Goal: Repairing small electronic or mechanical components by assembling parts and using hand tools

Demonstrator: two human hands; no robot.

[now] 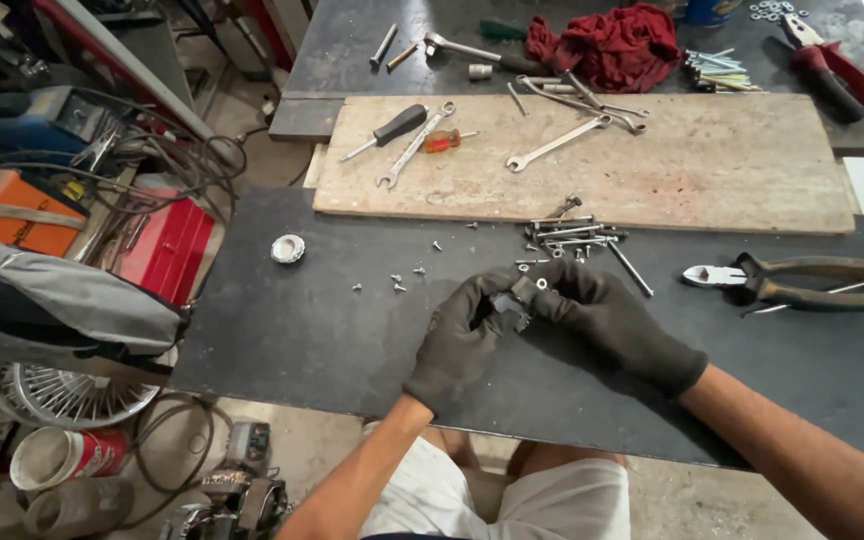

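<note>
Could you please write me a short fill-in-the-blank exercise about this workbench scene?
1. Both hands, left hand and right hand, wear dark ____.
2. Together they hold a small grey metal part above the ____ tabletop.
3. The crumpled cloth at the back is ____.
4. The screwdriver with the orange handle lies on the wooden ____.

Missing words: gloves; black; red; board

A wooden board (592, 165) lies across the dark workbench (302, 320), carrying wrenches (555, 143) and a black-handled screwdriver (388, 130). Loose bolts (570, 235) sit just below its edge — side-cutting pliers (787, 282) to the right. Farther back, a red rag (617, 45); a red toolbox (167, 245) stands left of the bench.
</note>
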